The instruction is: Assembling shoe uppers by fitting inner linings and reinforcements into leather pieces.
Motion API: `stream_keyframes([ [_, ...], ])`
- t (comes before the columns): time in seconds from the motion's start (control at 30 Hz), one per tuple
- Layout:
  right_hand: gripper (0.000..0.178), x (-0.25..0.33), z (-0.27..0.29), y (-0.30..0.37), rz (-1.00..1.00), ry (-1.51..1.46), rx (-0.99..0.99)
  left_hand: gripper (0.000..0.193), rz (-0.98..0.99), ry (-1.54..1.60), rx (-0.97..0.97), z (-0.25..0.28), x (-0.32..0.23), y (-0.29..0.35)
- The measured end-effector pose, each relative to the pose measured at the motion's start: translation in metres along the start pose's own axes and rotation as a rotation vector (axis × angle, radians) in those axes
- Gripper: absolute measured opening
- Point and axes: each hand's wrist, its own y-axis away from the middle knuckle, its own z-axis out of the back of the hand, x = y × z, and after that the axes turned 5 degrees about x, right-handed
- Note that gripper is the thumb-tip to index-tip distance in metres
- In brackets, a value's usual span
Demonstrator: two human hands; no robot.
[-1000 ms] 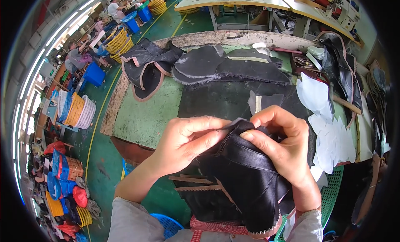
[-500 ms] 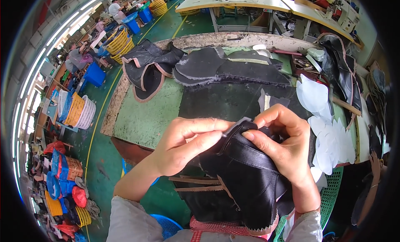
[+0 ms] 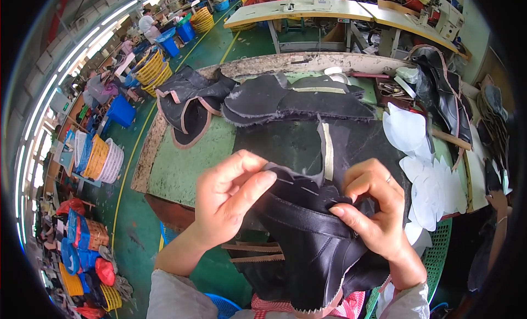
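Between my two hands, in front of my body, hangs a black leather boot upper (image 3: 299,231) with stitched seams and a zigzag-cut brown lower edge. My left hand (image 3: 222,201) is closed on its top left edge, thumb and forefinger pinching the dark lining (image 3: 293,173). At the top right edge my right hand (image 3: 379,206) pinches the upper between thumb and fingers. A dark lining piece with a pale tape strip (image 3: 328,151) rises just beyond the upper; where it joins is hidden. More black pieces with brown edges (image 3: 255,256) lie below on the left.
Stacked dark fuzzy lining pieces (image 3: 296,102) and black leather uppers (image 3: 189,99) lie across the green-topped table (image 3: 181,165). On the right are pale cut pieces (image 3: 433,182), a hammer handle (image 3: 451,139) and a tool box (image 3: 392,91). A co-worker's hand (image 3: 498,201) shows at far right.
My hands have spread the upper's top edge wider and turned it. The zipper seen before is out of sight, and the taped lining piece now shows more fully beyond it.
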Motion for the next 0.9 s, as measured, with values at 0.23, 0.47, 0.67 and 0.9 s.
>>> stream_keyframes([
  [0.23, 0.031, -0.001, 0.019, -0.021, 0.071, -0.132, 0.24, 0.011, -0.205, 0.236, 0.084, 0.003, 0.001, -0.002],
  [0.47, 0.026, 0.001, 0.019, -0.015, 0.076, -0.191, 0.205, 0.01, -0.21, 0.452, 0.173, 0.012, 0.004, -0.003],
  [0.67, 0.024, 0.008, 0.017, -0.012, 0.065, -0.097, 0.228, 0.024, -0.116, -0.386, 0.544, -0.001, -0.037, -0.033],
  [0.9, 0.034, 0.005, 0.05, -0.006, -0.125, -0.054, 0.598, 0.013, -0.156, -0.271, 0.65, 0.021, -0.023, -0.035],
])
